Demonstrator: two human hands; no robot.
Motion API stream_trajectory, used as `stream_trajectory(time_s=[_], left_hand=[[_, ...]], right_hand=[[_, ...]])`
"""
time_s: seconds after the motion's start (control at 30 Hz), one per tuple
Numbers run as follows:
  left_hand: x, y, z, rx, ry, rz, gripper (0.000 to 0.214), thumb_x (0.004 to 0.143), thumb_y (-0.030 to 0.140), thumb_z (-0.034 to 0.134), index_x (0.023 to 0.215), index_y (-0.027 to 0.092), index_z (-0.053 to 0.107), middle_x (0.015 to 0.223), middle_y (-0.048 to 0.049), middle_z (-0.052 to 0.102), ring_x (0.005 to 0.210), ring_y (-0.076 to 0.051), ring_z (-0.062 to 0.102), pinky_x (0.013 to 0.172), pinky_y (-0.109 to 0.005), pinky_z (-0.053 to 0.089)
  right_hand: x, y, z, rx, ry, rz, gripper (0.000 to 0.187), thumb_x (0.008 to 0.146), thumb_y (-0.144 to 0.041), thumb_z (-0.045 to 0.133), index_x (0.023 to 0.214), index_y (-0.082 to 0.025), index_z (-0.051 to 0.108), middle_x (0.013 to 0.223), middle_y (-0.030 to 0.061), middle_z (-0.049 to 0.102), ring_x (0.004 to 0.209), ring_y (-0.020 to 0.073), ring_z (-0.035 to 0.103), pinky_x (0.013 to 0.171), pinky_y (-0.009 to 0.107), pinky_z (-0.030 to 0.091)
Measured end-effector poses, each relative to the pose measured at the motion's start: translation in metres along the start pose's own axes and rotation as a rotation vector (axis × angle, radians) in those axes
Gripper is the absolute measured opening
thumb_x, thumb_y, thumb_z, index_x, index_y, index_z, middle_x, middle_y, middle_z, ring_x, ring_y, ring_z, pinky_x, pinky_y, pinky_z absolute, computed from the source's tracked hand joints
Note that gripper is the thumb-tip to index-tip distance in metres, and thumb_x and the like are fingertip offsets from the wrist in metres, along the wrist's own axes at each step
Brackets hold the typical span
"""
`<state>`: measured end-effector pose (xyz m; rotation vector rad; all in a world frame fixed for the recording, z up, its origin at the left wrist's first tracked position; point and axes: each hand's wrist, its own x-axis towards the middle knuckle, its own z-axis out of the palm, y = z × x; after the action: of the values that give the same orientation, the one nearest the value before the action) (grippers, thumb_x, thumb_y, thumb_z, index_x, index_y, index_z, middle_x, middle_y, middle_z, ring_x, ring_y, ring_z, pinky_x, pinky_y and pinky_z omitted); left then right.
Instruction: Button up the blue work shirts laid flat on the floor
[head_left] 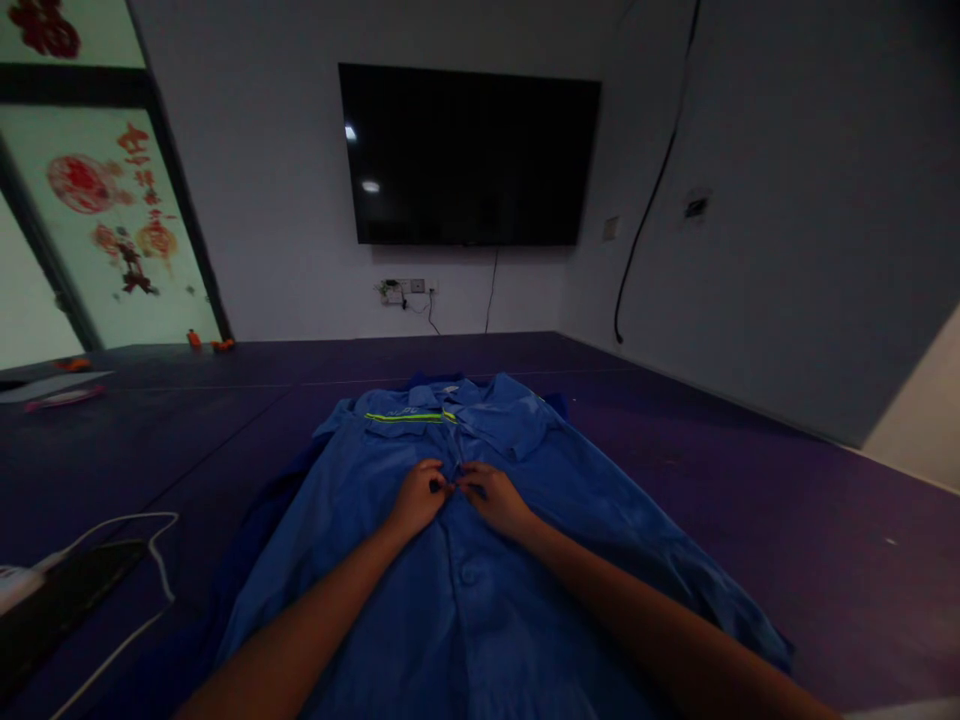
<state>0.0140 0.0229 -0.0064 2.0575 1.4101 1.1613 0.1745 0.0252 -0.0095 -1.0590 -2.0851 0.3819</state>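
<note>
A blue work jacket (405, 600) with a collar and yellow-green stripes across the chest lies front side up, its collar pointing away from me. Along its front edge, near the chest, my left hand (420, 495) pinches the fabric between thumb and fingers. Close beside it, my right hand (495, 497) pinches the other side of the same front opening, and the fingertips of both hands nearly meet. Whether a button is between them is too small to see. Below my hands the front placket runs down towards me. Darker blue cloth (262, 525) shows under the jacket's left side.
Purple matting (675, 460) covers the surface around the jacket. At the lower left are a black flat object (67, 610) and a white cable (161, 560). A television (472, 160) hangs on the far wall, and a black cord (652, 200) dangles at the right.
</note>
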Motion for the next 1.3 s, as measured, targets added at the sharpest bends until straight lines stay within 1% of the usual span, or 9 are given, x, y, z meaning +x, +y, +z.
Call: stream_trajectory(time_s=[0.17,0.3,0.4,0.5,0.63,0.77,1.0,1.2,1.3], left_hand=[[0.001,0.004,-0.002,-0.09,0.063,-0.015,0.015,0.071,0.02,0.056,0.057,0.016,0.06,0.091,-0.007,0.06,0.088,-0.016,0.056,0.082,-0.03,0.042],[-0.003,0.011,0.001,-0.142,0.134,-0.084,0.02,0.072,0.028,0.054,0.057,0.015,0.056,0.068,-0.0021,0.057,0.067,-0.013,0.054,0.065,-0.024,0.043],[-0.007,0.015,0.001,-0.274,0.033,-0.216,0.027,0.074,0.037,0.05,0.057,0.016,0.052,0.05,0.0026,0.049,0.048,-0.009,0.046,0.049,-0.021,0.036],[-0.01,0.018,-0.003,-0.393,-0.139,-0.307,0.032,0.073,0.043,0.051,0.057,0.015,0.05,0.042,0.0045,0.046,0.037,-0.007,0.039,0.04,-0.019,0.029],[-0.012,0.019,-0.008,-0.451,-0.262,-0.359,0.034,0.066,0.044,0.059,0.054,0.015,0.048,0.041,0.004,0.048,0.034,-0.006,0.039,0.038,-0.017,0.027],[-0.014,0.018,-0.005,-0.441,-0.248,-0.362,0.034,0.066,0.044,0.058,0.052,0.015,0.045,0.039,0.0041,0.048,0.032,-0.006,0.04,0.038,-0.017,0.027],[-0.015,0.018,-0.005,-0.483,-0.234,-0.388,0.03,0.066,0.041,0.057,0.055,0.015,0.046,0.04,0.0043,0.05,0.033,-0.006,0.042,0.038,-0.017,0.028],[-0.012,0.019,-0.013,-0.538,-0.28,-0.426,0.025,0.067,0.036,0.057,0.06,0.015,0.047,0.043,0.004,0.051,0.036,-0.006,0.044,0.04,-0.017,0.03],[-0.01,0.015,-0.014,-0.568,-0.324,-0.445,0.027,0.068,0.038,0.057,0.06,0.015,0.046,0.043,0.0041,0.051,0.036,-0.006,0.045,0.04,-0.017,0.029]], right_hand=[[-0.002,-0.008,-0.004,-0.048,0.02,-0.02,0.024,0.081,-0.02,0.045,0.084,-0.019,0.069,0.105,0.0083,0.062,0.097,0.0196,0.056,0.086,0.03,0.04],[-0.003,-0.012,-0.009,-0.076,0.094,-0.021,0.028,0.085,-0.026,0.041,0.077,-0.017,0.066,0.084,0.0073,0.065,0.08,0.0167,0.058,0.076,0.027,0.041],[-0.004,-0.01,-0.011,-0.106,0.099,0.001,0.03,0.084,-0.032,0.043,0.066,-0.017,0.064,0.067,0.0047,0.061,0.066,0.0149,0.055,0.065,0.024,0.039],[-0.007,-0.005,-0.011,-0.076,0.037,0.008,0.02,0.078,-0.032,0.053,0.071,-0.019,0.066,0.066,0.0024,0.061,0.062,0.0139,0.054,0.06,0.023,0.038],[-0.01,0.0,-0.009,-0.009,-0.003,0.031,0.017,0.072,-0.03,0.059,0.082,-0.019,0.068,0.071,0.0029,0.063,0.063,0.0138,0.055,0.059,0.023,0.04],[-0.011,-0.001,-0.009,0.015,0.006,0.02,0.021,0.067,-0.025,0.063,0.086,-0.02,0.069,0.072,0.0018,0.063,0.061,0.0129,0.054,0.058,0.022,0.041],[-0.012,-0.006,-0.011,-0.026,-0.032,-0.009,0.021,0.069,-0.021,0.061,0.089,-0.023,0.068,0.077,0.0015,0.064,0.063,0.0129,0.054,0.061,0.023,0.042],[-0.011,-0.011,-0.012,-0.05,-0.016,0.018,0.007,0.068,-0.021,0.061,0.073,-0.019,0.067,0.069,0.0017,0.062,0.06,0.0132,0.054,0.057,0.022,0.04],[-0.01,-0.01,-0.012,-0.017,-0.016,0.029,0.008,0.069,-0.025,0.061,0.07,-0.019,0.067,0.065,0.0013,0.062,0.059,0.0132,0.054,0.056,0.022,0.039]])
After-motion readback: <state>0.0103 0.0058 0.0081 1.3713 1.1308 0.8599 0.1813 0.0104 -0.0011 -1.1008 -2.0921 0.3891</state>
